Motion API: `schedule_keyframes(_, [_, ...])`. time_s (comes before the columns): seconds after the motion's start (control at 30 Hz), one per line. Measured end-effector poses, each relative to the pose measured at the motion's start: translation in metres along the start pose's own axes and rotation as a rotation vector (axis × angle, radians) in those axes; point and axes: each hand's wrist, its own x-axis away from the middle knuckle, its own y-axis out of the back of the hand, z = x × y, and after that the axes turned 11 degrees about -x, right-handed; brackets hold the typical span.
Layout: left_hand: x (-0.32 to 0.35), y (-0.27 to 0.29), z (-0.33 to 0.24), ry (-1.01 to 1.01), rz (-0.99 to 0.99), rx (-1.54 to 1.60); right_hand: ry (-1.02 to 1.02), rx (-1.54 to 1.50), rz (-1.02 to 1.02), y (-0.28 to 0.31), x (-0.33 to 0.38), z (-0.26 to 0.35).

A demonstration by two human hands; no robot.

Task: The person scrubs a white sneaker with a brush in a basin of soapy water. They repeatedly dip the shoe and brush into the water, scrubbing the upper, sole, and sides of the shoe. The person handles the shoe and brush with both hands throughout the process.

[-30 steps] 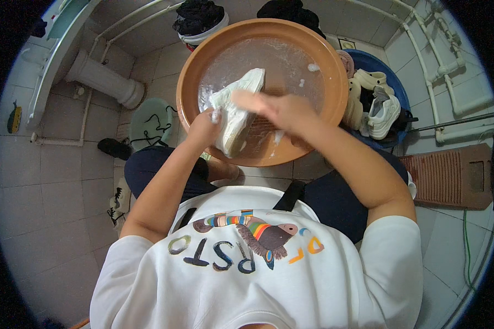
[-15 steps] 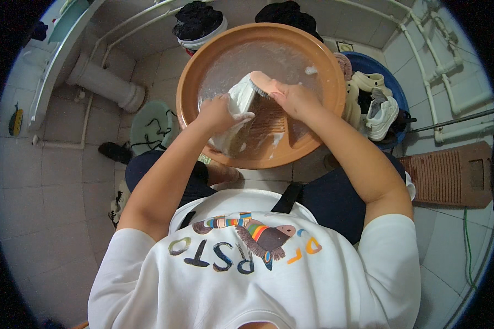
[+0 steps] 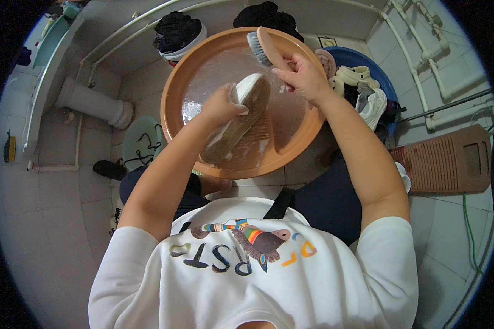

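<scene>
My left hand grips a white shoe by its upper, sole turned up, over a wide orange basin holding soapy water. My right hand holds a scrubbing brush with a pale handle and blue-white bristles, raised above the basin's far rim, apart from the shoe. The brown ribbed sole faces me and slants down toward the basin's near edge.
A blue tub with several pale shoes sits at the right. A brown washboard lies on the tiled floor further right. A white bucket of dark clothes stands behind the basin. A pedestal base and a green lid are at the left.
The shoe has been turned over so its sole faces up. My right hand left the shoe and now holds the brush up at the basin's far side.
</scene>
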Motion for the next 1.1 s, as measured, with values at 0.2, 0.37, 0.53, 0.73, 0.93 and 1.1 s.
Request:
schedule_keyframes(0.2, [0.042, 0.044, -0.039, -0.22, -0.288, -0.076, 0.167, 0.161, -0.142, 0.014, -0.008, 0.019])
schedule_keyframes(0.37, [0.047, 0.036, -0.034, -0.359, -0.446, -0.187, 0.371, 0.417, -0.156, -0.014, 0.001, 0.044])
schedule_keyframes(0.53, [0.048, 0.015, -0.022, -0.362, -0.473, -0.137, 0.627, 0.93, -0.051, -0.048, 0.022, 0.053])
schedule_keyframes(0.73, [0.048, 0.018, -0.015, -0.226, -0.521, -0.192, 0.272, 1.078, -0.11, -0.015, 0.01, 0.044])
schedule_keyframes(0.93, [0.046, 0.017, -0.007, -0.218, -0.554, -0.118, 0.457, 0.854, -0.073, -0.029, 0.01, 0.029])
schedule_keyframes(1.1, [0.04, 0.014, 0.005, -0.319, -0.501, -0.04, 0.39, 0.819, -0.033, -0.034, 0.014, 0.033])
